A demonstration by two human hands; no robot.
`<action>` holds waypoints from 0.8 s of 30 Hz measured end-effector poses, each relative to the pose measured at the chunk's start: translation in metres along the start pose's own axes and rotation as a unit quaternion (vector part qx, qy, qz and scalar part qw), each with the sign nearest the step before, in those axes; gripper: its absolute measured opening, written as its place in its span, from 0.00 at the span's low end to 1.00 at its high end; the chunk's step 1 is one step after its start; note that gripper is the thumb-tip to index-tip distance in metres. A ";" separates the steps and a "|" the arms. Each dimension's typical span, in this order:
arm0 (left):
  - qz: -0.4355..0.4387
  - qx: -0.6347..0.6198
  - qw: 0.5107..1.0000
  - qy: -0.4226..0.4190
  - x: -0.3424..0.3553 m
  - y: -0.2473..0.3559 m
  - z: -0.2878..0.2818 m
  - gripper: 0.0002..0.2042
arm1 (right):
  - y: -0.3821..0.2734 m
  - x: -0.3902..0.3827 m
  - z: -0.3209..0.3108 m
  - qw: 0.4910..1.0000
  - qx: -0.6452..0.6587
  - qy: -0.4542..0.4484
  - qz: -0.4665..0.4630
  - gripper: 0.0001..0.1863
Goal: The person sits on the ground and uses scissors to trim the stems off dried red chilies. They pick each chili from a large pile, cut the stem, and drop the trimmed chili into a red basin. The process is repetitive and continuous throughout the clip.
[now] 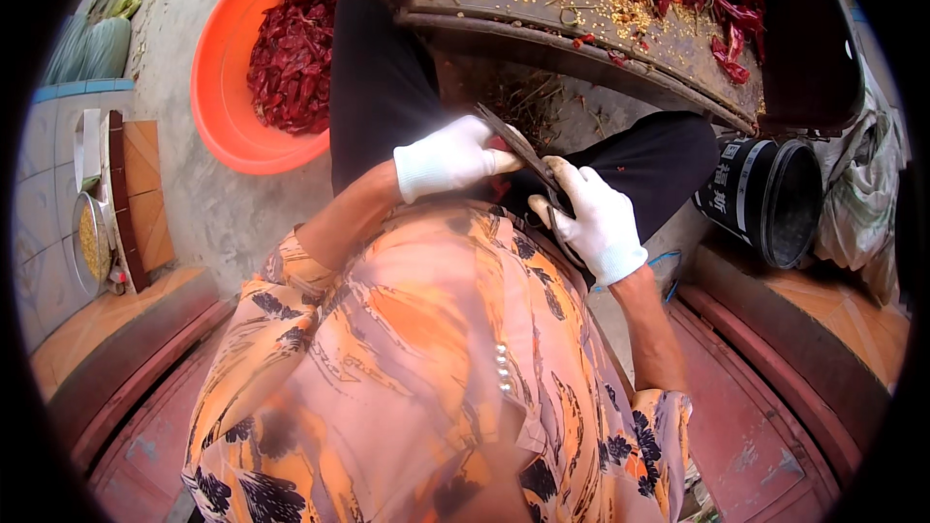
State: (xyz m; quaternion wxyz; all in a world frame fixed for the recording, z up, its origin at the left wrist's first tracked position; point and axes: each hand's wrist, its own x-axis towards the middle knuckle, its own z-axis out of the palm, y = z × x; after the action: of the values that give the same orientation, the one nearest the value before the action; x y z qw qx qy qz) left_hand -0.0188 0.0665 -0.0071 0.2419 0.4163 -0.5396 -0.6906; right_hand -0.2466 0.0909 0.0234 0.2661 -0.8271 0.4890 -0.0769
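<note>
My right hand [593, 213], in a white knit glove, is closed around the handles of dark metal scissors [523, 147]. Their long blades point up and left, toward my other hand. My left hand [450, 160], also gloved in white, has its fingers pinched together beside the blades. A bit of a red dried chili [499, 143] shows at its fingertips, mostly hidden by the glove and the scissors. Both hands are above my lap, between my knees.
An orange basin [215, 68] with cut red chilies [291, 68] stands on the floor at left. Ahead, a brown tray [591, 24] bears seeds, stems and dried chilies. A black bucket [760, 199] lies on its side at right by a pale sack [857, 203].
</note>
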 end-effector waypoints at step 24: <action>0.045 0.100 0.971 0.211 -0.030 0.063 -0.057 0.11 | -0.009 0.036 -0.051 0.986 0.124 0.080 -0.081 0.23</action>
State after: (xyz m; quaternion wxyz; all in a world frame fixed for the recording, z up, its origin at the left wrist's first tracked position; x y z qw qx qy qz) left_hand 0.0379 0.0399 0.0578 0.3380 0.5500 -0.5608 -0.5184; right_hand -0.2408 0.0451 0.0664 0.3189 -0.8161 0.4266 -0.2243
